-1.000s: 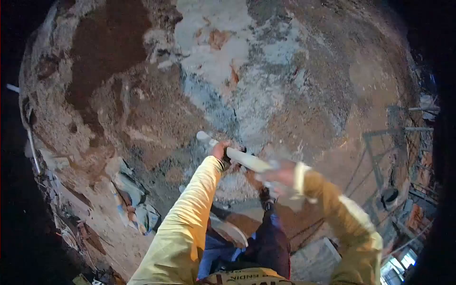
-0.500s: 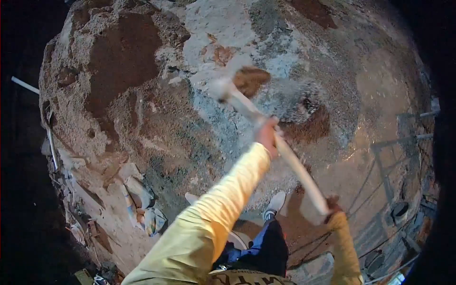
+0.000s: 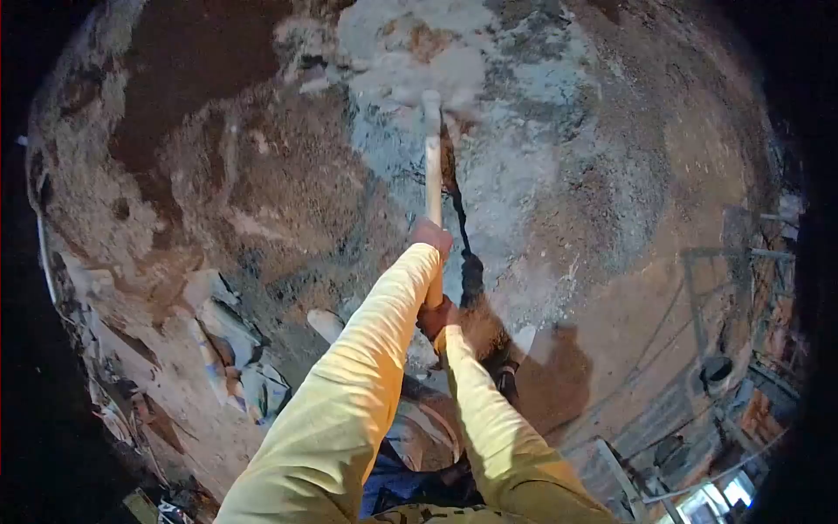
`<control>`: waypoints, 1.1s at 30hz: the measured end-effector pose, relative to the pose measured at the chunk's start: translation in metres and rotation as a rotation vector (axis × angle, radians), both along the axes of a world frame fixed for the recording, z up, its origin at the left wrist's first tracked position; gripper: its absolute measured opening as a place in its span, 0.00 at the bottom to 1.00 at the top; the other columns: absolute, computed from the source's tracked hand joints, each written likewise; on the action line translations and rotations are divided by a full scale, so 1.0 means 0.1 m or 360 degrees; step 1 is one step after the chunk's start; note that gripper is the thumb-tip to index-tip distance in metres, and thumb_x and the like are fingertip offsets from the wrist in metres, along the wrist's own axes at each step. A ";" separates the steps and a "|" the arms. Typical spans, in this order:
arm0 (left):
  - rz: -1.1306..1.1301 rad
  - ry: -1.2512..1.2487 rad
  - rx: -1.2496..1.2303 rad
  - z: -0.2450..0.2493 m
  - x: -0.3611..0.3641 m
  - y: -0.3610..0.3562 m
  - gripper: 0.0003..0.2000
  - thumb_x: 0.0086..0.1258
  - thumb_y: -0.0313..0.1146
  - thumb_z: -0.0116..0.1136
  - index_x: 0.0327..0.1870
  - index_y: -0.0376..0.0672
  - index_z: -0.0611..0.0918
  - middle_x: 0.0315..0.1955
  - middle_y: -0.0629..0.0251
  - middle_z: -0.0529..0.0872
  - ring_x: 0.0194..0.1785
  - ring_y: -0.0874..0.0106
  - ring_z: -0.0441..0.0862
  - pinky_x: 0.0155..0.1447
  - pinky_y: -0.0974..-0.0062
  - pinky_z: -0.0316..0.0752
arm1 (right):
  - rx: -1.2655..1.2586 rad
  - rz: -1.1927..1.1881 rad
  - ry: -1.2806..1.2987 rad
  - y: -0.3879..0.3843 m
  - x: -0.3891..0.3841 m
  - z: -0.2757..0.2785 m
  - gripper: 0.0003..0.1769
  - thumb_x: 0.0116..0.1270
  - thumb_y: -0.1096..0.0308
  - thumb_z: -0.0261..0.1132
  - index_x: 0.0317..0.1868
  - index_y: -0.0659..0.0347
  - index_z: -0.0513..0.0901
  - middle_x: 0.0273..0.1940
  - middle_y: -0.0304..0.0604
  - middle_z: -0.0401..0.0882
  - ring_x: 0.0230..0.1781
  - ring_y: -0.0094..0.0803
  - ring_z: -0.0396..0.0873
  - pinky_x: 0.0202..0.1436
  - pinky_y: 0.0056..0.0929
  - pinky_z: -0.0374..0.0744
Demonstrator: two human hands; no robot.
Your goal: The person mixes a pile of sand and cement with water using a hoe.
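**Straight handle, firm grips over the pale patch [image 3: 532, 188]**

From where I stand, the long-handled tool [image 3: 433, 155] reaches straight out over the pale patch, its head [image 3: 432, 112] at the patch's far part. The head seems to meet the ground there, but it blurs into the powder and I can't tell how deep it sits. The left hand [image 3: 432, 237] is wrapped around the handle [image 3: 434, 196] over the patch; the right hand [image 3: 436, 316] is closed on it nearer the body, by the patch's near end, with a short bare stretch between the 2.

To do this well, I'd hold both grips firm and in line, and perhaps set them wider apart for better control. Soft elbows and bent knees would spare the back. The left shoe [image 3: 325, 325] stands left of the patch's near end and the right shoe [image 3: 524, 339] to its right, so any pull should run between those 2, clear of the toes. The crumpled sacks [image 3: 234, 336] lie well left of the patch and a dark round container [image 3: 717, 371] well right, which should leave elbow room.
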State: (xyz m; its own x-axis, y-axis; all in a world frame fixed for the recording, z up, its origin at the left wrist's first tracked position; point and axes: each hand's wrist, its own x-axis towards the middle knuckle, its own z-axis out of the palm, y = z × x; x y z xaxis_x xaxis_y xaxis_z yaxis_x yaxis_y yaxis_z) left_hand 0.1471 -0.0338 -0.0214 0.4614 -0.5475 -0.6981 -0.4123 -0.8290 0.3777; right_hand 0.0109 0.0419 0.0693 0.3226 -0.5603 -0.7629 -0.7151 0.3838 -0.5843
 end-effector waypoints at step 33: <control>0.1460 0.0424 -0.0478 0.39 0.95 0.45 0.16 0.61 0.37 0.53 0.39 0.29 0.73 0.30 0.48 0.80 0.31 0.60 0.80 0.34 0.67 0.74 | -0.0260 0.0814 0.0089 -0.43 0.67 0.11 0.22 0.54 0.61 0.59 0.47 0.64 0.72 0.40 0.62 0.77 0.44 0.55 0.75 0.47 0.44 0.74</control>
